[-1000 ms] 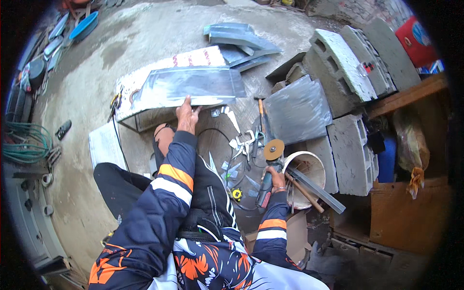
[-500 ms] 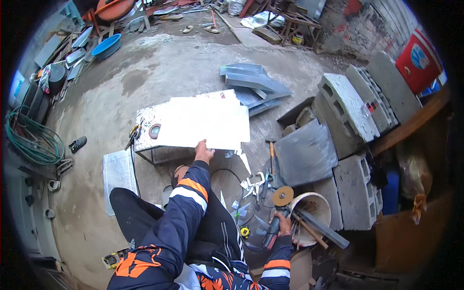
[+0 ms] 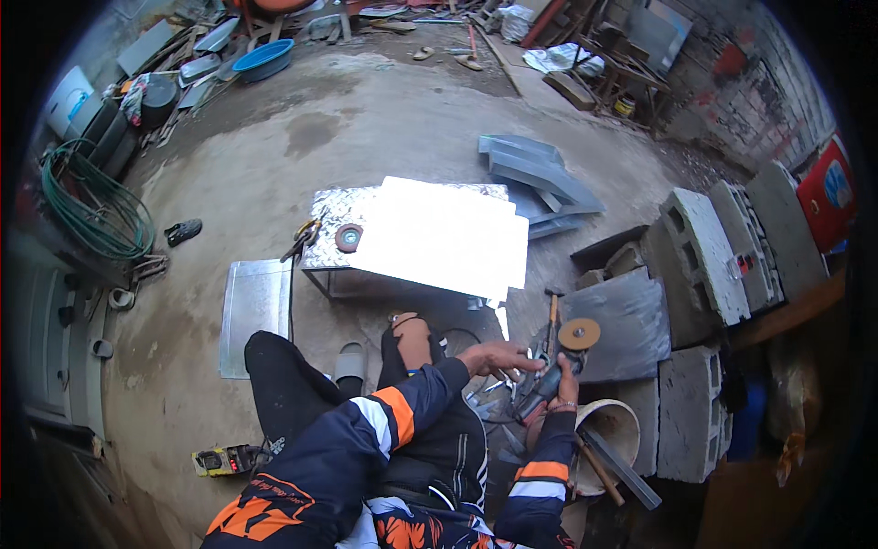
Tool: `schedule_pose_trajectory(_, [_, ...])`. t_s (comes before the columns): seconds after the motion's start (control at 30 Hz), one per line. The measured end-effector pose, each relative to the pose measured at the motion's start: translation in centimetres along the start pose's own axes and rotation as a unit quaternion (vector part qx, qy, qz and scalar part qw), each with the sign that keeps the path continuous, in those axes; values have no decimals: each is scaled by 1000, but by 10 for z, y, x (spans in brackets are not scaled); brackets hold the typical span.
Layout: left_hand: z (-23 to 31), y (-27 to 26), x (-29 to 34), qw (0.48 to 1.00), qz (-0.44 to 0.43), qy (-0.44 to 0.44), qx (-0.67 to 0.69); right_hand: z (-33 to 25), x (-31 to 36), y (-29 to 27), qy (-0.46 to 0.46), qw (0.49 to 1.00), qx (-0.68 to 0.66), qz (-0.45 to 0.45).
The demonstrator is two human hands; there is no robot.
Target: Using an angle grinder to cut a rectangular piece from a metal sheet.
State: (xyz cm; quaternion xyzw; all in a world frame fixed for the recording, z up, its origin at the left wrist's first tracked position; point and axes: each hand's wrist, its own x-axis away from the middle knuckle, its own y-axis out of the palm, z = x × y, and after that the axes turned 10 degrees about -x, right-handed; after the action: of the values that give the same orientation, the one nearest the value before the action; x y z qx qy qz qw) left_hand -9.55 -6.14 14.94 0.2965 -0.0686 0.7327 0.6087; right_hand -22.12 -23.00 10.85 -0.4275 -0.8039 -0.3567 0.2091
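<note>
My right hand (image 3: 564, 373) grips the body of an angle grinder (image 3: 553, 371) whose round orange disc (image 3: 579, 334) points up and away from me. My left hand (image 3: 498, 357) reaches across to the grinder, fingers spread and touching its near side. Just ahead stands a low checker-plate metal box (image 3: 340, 240) with a bright metal sheet (image 3: 445, 238) lying on top and a spare round disc (image 3: 348, 238) on its left part. A hammer (image 3: 551, 316) lies beside the grinder. My legs and a grey sandal (image 3: 349, 368) show below.
Grey concrete blocks (image 3: 700, 247) and a dark slab (image 3: 626, 320) stand to the right, a white bucket (image 3: 615, 430) with sticks below them. Folded metal sections (image 3: 535, 174) lie further out, a flat sheet (image 3: 253, 306) at left, a yellow tool (image 3: 224, 460) by my knee, a green hose (image 3: 96, 215) far left.
My left hand left the sheet on the box and came back to the grinder. My view lifted, showing more of the yard. The right hand still holds the grinder.
</note>
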Motion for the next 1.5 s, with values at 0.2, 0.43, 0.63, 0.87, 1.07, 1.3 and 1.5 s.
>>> schedule_pose_trajectory(0.2, [2,-28,19,998,55,30,31,11,-23,113,-115,944,308,-40])
schedule_pose_trajectory(0.43, [-2,-67,74,951,222,108,188,50,-17,215,-43,909,363,-199])
schedule_pose_trajectory(0.63, [-22,-80,128,868,480,82,92,96,-39,203,79,958,217,-170])
schedule_pose_trajectory(0.87, [-22,-81,122,818,511,149,219,147,-118,167,218,974,-37,-36])
schedule_pose_trajectory(1.07, [-37,-97,135,802,520,136,261,147,-108,166,113,969,219,-11])
schedule_pose_trajectory(1.3, [-16,-91,117,812,485,116,302,29,-224,145,-276,834,468,92])
schedule_pose_trajectory(1.5, [-10,-95,102,832,461,126,284,22,-275,180,-165,751,640,-13])
